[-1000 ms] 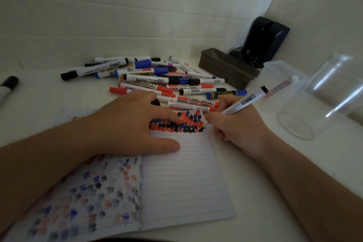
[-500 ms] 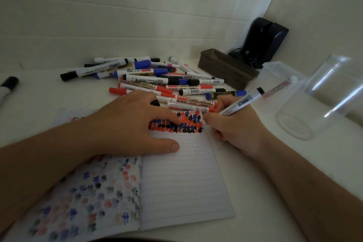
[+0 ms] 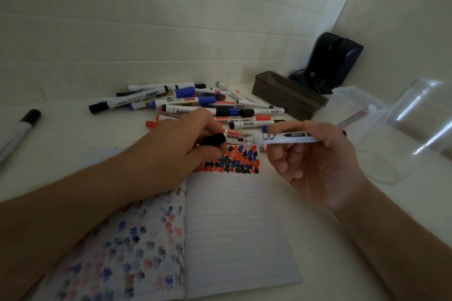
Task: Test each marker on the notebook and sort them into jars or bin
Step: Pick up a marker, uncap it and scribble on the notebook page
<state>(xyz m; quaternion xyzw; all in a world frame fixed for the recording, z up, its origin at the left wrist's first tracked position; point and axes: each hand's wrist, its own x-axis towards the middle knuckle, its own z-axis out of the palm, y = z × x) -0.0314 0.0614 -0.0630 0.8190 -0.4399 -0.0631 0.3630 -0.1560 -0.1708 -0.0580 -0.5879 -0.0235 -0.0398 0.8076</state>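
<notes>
Above the notebook [image 3: 234, 227], your right hand [image 3: 315, 161] grips a white marker [image 3: 288, 138] level, print unreadable; your left hand [image 3: 176, 151] pinches its black cap [image 3: 212, 140]. At 12 o'clock lies the marker pile [image 3: 195, 105], barcodes illegible; at 2 o'clock, two clear jars [image 3: 401, 134] and one brown bin [image 3: 288, 95].

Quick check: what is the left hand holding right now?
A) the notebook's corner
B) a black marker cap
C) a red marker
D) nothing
B: the left hand pinches a black cap beside the uncapped marker that the right hand holds.
</notes>
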